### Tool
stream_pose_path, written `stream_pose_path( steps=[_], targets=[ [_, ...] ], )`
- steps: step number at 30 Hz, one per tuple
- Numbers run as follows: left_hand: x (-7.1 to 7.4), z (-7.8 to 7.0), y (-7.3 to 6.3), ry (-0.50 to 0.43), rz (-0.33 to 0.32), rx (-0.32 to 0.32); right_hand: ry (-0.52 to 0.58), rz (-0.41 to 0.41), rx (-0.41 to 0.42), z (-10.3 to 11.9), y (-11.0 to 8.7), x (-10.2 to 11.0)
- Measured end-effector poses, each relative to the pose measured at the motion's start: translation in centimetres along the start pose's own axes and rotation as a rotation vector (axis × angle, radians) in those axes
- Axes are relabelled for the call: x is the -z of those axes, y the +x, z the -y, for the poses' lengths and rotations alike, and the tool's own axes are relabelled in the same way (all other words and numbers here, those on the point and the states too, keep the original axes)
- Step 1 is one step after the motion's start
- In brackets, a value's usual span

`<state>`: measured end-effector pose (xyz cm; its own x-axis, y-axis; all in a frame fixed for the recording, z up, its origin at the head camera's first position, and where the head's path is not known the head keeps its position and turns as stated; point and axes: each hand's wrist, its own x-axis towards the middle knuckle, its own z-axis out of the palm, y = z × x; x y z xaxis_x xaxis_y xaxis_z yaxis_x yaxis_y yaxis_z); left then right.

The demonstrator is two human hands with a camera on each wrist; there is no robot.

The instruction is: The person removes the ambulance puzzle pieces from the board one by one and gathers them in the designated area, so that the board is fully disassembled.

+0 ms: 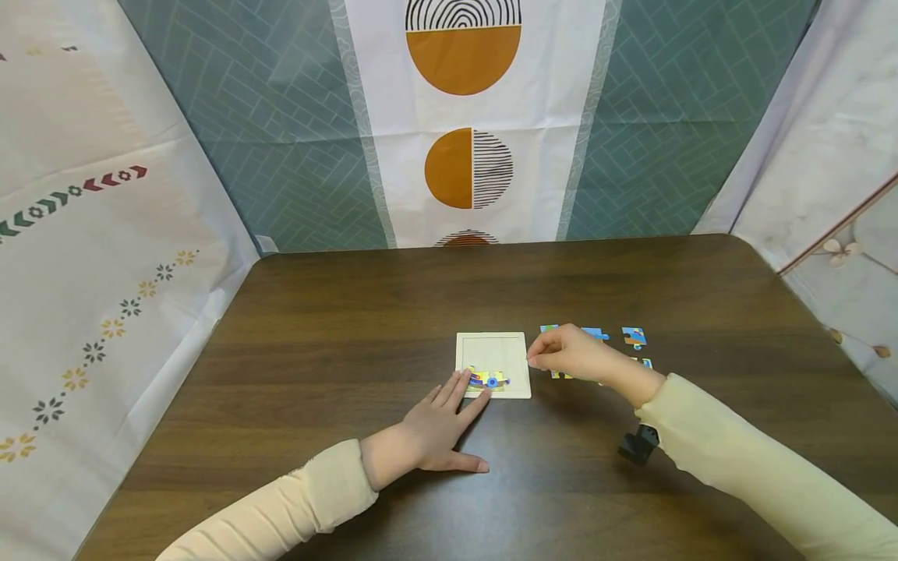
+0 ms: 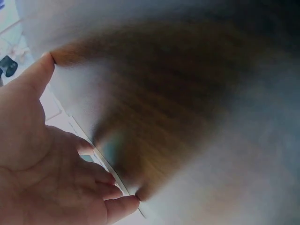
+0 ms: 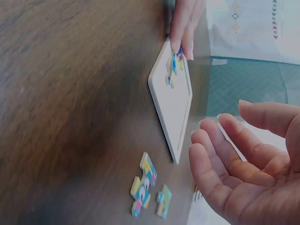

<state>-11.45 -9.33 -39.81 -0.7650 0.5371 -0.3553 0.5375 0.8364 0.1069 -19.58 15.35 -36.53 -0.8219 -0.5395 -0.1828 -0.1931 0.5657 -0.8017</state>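
A square cream puzzle board [image 1: 494,351] lies on the table, with joined yellow and blue puzzle pieces [image 1: 491,380] in its lower left part. My left hand [image 1: 438,428] rests at its lower left corner, fingers straight and touching the board and pieces, thumb spread on the table. Just off the board's right edge hovers my right hand [image 1: 571,352]. In the right wrist view, that hand [image 3: 248,164] has loosely bent fingers, thumb apart from them, and nothing shows between them. Loose puzzle pieces [image 3: 144,187] lie below it, partly covered by the hand in the head view.
More loose puzzle pieces [image 1: 634,336] lie on the brown wooden table [image 1: 337,312] right of the board. A small black device [image 1: 638,446] hangs at the right wrist. Patterned cloths [image 1: 302,117] stand behind the table and at both sides.
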Motion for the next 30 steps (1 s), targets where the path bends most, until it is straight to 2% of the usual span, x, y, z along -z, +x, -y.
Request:
stream_pose_path(
  steps=[9,17,25,30],
  targets=[
    [0.0,0.0,0.0,0.000,0.020,0.012,-0.027,0.007,0.029,-0.3,1.8,-1.8],
    [0.2,-0.2,0.0,0.056,-0.001,0.004,-0.076,-0.005,0.063,-0.2,2.7,-3.2],
    [0.2,-0.2,0.1,0.090,-0.016,-0.008,-0.092,0.009,0.076,0.1,2.9,-3.4],
    [0.4,-0.2,0.0,0.072,-0.014,-0.012,-0.042,0.026,0.064,0.3,2.9,-3.4]
  ],
)
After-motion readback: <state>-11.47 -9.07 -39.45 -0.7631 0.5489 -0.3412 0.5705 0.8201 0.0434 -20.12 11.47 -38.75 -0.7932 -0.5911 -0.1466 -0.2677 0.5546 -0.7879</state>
